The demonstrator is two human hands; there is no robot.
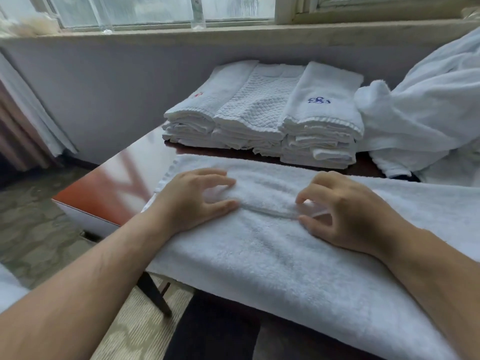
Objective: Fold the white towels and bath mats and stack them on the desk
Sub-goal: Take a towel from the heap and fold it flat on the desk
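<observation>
A long white towel (272, 255) lies spread across the near part of the glossy desk (109, 193), its front edge hanging over the desk's side. My left hand (192, 201) rests on it with fingers spread and slightly curved, thumb by a raised fold line. My right hand (345, 214) sits to the right with fingers curled, fingertips and thumb pinching at that fold line. Behind stand three stacks of folded whites: a left stack (197, 118) with a red mark, a middle stack of quilted bath mats (257, 113), and a right stack (322, 120) with a blue emblem.
A heap of unfolded white linen (426, 110) fills the right side of the desk. A grey wall and window sill (233, 32) run behind. Patterned floor (39, 229) lies to the left, and a dark desk leg (153, 294) shows below.
</observation>
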